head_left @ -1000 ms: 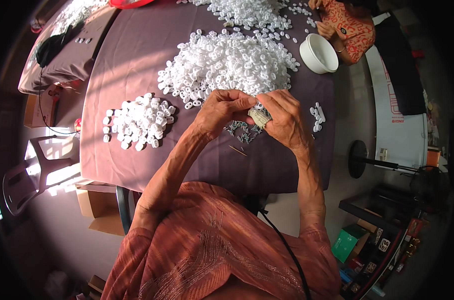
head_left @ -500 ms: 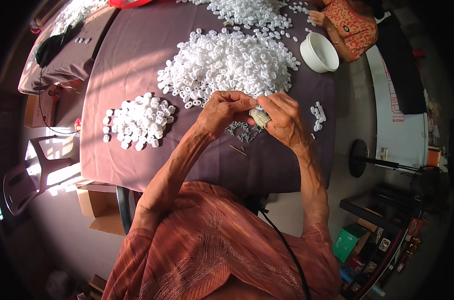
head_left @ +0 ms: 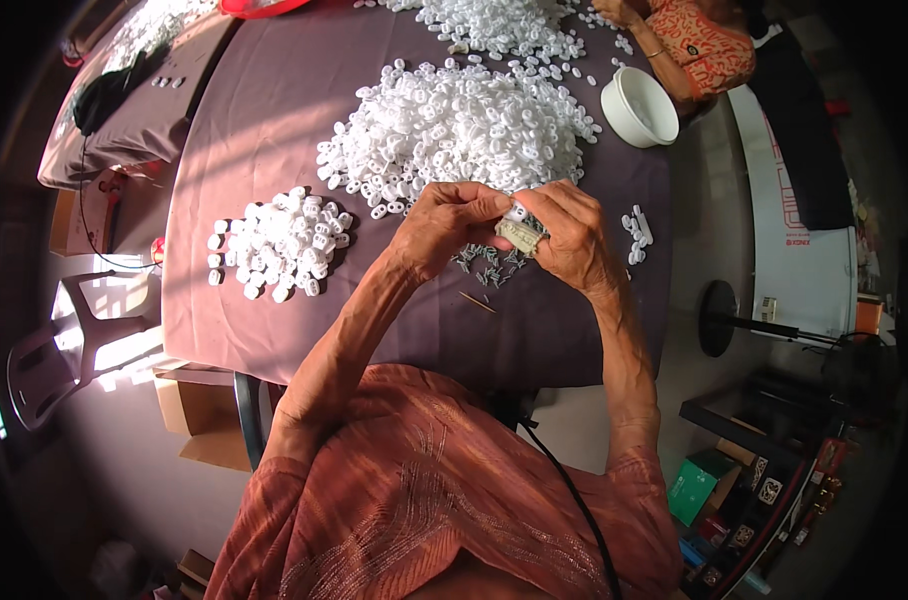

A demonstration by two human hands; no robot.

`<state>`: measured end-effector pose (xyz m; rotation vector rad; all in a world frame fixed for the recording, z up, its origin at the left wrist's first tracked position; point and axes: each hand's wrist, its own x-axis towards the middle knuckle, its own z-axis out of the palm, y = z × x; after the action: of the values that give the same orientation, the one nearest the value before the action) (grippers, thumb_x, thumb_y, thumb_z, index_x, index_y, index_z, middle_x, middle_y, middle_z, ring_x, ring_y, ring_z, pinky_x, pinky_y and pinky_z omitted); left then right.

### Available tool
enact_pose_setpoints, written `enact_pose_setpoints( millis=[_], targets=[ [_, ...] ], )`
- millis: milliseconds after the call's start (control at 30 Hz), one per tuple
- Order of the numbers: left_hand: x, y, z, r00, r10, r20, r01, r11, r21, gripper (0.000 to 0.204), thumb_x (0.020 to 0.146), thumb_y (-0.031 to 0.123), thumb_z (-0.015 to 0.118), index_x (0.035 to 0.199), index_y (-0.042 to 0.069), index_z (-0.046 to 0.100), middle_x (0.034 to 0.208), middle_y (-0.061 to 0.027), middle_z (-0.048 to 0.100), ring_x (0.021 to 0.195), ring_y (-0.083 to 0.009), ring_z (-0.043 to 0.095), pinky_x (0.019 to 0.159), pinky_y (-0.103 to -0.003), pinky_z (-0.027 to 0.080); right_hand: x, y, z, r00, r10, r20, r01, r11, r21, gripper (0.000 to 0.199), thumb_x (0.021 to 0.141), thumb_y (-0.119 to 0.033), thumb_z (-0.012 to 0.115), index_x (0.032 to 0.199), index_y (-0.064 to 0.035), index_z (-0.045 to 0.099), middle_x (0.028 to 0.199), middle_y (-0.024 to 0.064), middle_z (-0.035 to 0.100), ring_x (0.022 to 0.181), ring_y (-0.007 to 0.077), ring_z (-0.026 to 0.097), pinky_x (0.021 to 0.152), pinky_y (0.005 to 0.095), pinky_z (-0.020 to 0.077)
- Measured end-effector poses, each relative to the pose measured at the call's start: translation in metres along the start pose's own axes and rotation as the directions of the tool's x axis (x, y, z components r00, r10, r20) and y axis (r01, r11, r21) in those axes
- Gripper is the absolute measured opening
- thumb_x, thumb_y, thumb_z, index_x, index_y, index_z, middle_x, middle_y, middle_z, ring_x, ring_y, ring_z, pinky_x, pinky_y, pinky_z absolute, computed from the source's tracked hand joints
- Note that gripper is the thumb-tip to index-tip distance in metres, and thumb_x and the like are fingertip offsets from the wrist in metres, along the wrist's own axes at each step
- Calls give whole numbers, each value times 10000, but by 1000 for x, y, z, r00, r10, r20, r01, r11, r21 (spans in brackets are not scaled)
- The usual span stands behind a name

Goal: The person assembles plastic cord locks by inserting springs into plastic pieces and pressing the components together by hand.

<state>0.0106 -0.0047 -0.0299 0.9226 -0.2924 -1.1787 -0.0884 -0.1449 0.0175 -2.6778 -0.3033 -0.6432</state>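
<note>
- Hands meet over the near edge of the table (head_left: 274, 330), which wears a purple-brown cloth; both are raised just off it, close enough that the fingertips touch.
- The right hand (head_left: 574, 240) is curled around a small pale block-shaped piece (head_left: 517, 232), gripping it between thumb and fingers so that one face turns toward the other hand; held this way, the piece seems steadied for fine work.
- The left hand (head_left: 444, 225) has its fingers drawn together in a pinch at the piece's upper end, where a small white part shows; whether it grips that part or only presses it I cannot tell.
- Just under the hands lies a scatter of small dark metal bits (head_left: 489, 265), within easy reach, and a thin stick (head_left: 477, 302) lies a little nearer the person.
- Beyond the hands spreads a big heap of white plastic parts (head_left: 454, 130), touching distance away, probably the stock to draw from.
- To the left, well apart from that heap, sits a smaller pile of white parts (head_left: 279, 245), kept separate, perhaps as a sorted lot.
- A short row of white parts (head_left: 636, 232) lies just right of the right hand.
- A white bowl (head_left: 639, 105) stands at the far right edge, beside another person's orange-patterned sleeve (head_left: 699, 50).
</note>
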Motion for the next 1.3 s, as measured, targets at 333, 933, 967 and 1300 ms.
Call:
enact_pose_setpoints(
  millis=[333,933,967,1300],
  targets=[
    [-10,23,-23,984,141,-111,-129,986,107,216,808,206,599,863,-2,615,739,-96,630,673,-162,612,638,-290,508,-9,-2,-1,970,236,56,-242,958,154,306,626,-16,648,922,-26,571,741,97,582,685,265,574,626,347,463],
    [-108,18,-135,724,528,-444,331,298,895,170,740,162,637,826,15,646,598,-92,612,486,-131,561,478,-264,432,-49,33,85,883,440,165,-453,890,50,203,668,-1,519,852,-18,603,812,152,613,737,328,584,651,368,461],
    [-107,20,-130,707,549,-447,379,240,894,175,741,164,644,842,21,645,630,-88,623,510,-120,563,480,-253,428,-49,31,87,877,444,183,-457,889,34,188,681,-23,537,856,-24,605,813,152,611,734,332,580,645,371,459],
    [-63,6,-70,849,490,-198,2,372,928,160,741,131,638,866,31,639,740,-116,642,640,-173,620,593,-277,487,-48,27,93,860,453,237,-453,890,-59,127,684,-47,585,807,-18,583,757,143,595,691,323,573,598,371,445]
  ],
)
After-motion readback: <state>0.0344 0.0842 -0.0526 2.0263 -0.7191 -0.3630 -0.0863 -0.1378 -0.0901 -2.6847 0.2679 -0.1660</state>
